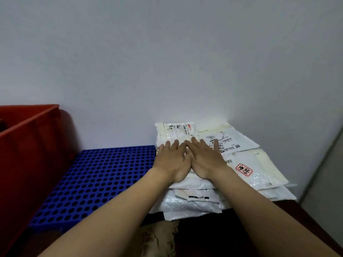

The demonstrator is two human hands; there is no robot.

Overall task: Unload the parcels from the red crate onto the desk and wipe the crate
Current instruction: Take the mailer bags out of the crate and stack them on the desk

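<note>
Far to the left of both hands, a red crate (pixel 27 145) stands at the edge of view. Its inside is mostly out of sight, so whether any parcels remain in it cannot be told. Between the crate and the hands lies a flat blue perforated panel (pixel 92 182), its right edge just beside the stack of parcels (pixel 194 201). The left hand (pixel 172 158) lies palm down on the top parcel (pixel 174 130), a white plastic mailer with a printed label. Its fingers are straight and slightly spread, gripping nothing. Touching it thumb to thumb, the right hand (pixel 204 158) lies the same way, flat and spread, pressing on the same parcel. Both palms bear down, most likely to flatten the slippery mailer and settle it so the pile does not slide. Just right of the right hand's fingertips, a labelled mailer (pixel 228 138) pokes out toward the wall. Further right, a padded mailer with a red stamp (pixel 259 169) overlaps the pile's edge. All of these rest on the dark desk (pixel 306 214), pushed close to the pale wall (pixel 167 52), which keeps them clear of the desk's front edge. Unloading looks well along, and wiping the crate is not yet begun.
</note>
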